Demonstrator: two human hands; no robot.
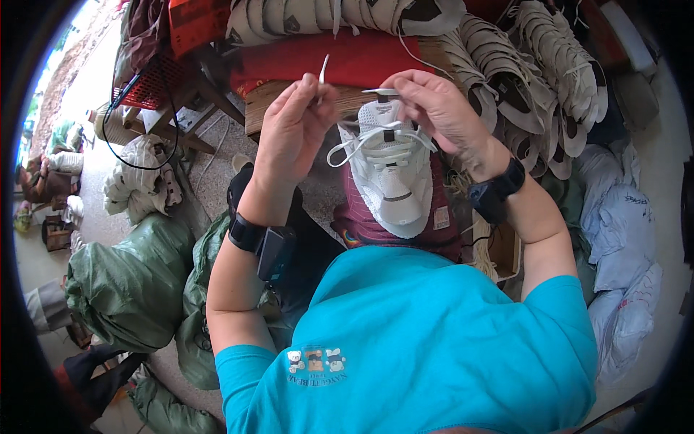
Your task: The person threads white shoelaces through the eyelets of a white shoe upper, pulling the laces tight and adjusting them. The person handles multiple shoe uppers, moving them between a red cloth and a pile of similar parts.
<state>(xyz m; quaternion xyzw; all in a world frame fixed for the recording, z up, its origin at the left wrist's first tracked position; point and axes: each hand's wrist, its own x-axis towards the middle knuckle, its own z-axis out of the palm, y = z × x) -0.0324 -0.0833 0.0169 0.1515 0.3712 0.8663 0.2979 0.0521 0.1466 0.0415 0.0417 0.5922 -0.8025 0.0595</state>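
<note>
A white shoe upper [394,189] rests in front of me on a maroon cloth [361,228], its toe pointing my way. White shoelace [365,136] runs across its eyelets, with a loose loop out to the left. Raised above the shoe's left side, my left hand [300,119] pinches one pale lace end that sticks up past the fingertips. Beside the tongue, my right hand [441,108] grips another white lace end, which points left. Both hands are closed, and a gap lies between them.
Stacked white shoe uppers [332,16] lie on a wooden table [271,116] beyond a red cloth [318,61]. More bundled uppers [557,69] hang at the right. Green sacks [130,282] stand left, pale blue bags [622,224] right. A box with cords [483,246] sits near my right elbow.
</note>
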